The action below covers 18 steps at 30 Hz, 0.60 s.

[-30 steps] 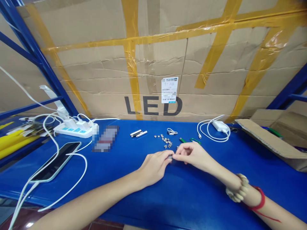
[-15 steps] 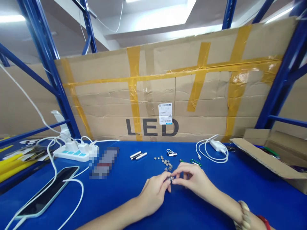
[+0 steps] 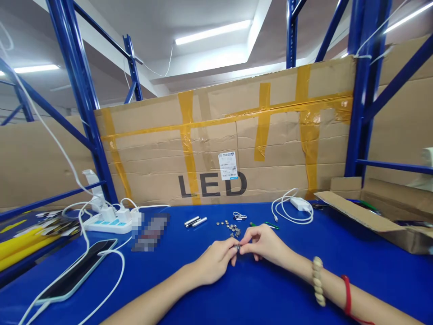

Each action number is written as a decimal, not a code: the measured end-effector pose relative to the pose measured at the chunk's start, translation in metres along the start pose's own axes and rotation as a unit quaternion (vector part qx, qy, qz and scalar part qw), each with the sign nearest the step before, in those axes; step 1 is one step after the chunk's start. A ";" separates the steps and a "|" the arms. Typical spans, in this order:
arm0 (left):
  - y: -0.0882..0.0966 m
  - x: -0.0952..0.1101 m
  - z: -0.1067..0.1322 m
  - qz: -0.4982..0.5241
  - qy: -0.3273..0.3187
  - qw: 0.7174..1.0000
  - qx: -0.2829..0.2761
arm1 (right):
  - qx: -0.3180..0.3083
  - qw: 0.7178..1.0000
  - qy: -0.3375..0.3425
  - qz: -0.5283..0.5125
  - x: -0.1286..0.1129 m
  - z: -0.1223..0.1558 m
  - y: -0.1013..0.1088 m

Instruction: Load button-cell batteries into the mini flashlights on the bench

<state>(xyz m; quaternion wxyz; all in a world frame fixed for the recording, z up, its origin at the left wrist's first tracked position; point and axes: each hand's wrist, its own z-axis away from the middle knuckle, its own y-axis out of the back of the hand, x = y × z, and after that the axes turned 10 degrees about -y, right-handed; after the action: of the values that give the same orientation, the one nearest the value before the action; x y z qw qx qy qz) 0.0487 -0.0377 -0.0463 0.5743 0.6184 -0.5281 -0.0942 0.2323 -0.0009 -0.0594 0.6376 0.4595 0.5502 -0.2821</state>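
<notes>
My left hand (image 3: 216, 261) and my right hand (image 3: 264, 243) meet above the blue table, fingertips nearly touching. Pinched between them is a small silver metal piece (image 3: 238, 247), mostly covered by the fingers, so its exact kind is unclear. Just beyond the fingertips lie several small round silver discs (image 3: 233, 227), like button cells, loosely scattered. Slim silver metal tubes (image 3: 196, 222) rest to their left. Behind the discs sits a small looped white cord (image 3: 239, 215). Slender green items (image 3: 271, 225) lie beyond my right hand, partly hidden by it.
On the left are a white power strip (image 3: 110, 223), a phone (image 3: 79, 271) under white cables, and yellow rolls (image 3: 29, 243). A white adapter (image 3: 299, 204) with its cable and an open cardboard box (image 3: 375, 221) stand at right. A large carton (image 3: 209, 149) closes off the back.
The camera view has tilted up and swung right. Both hands keep their pinch on the small silver piece, and the right hand's fingers look closer together. The table items stay put.
</notes>
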 end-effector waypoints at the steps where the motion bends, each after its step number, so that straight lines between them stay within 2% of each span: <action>1: 0.001 0.001 0.000 -0.009 -0.005 1.000 -0.001 | 0.005 1.000 0.000 -0.001 -0.001 0.001 -0.001; 6: 0.001 0.004 0.002 -0.072 -0.006 0.997 -0.005 | 0.037 0.999 0.005 0.015 -0.007 0.006 -0.001; 10: 0.001 0.005 0.001 -0.099 -0.013 0.995 -0.004 | 0.032 0.999 0.019 0.016 -0.011 0.011 0.000; 18: 0.000 0.011 0.000 -0.080 -0.030 0.995 0.043 | 0.022 0.999 0.025 -0.026 -0.019 0.018 0.000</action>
<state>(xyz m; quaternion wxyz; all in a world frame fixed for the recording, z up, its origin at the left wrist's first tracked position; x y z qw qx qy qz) 0.0534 -0.0464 -0.0413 0.5215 0.6797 -0.4976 -0.1358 0.2357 -0.0199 -0.0413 0.6058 0.4663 0.5713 -0.2988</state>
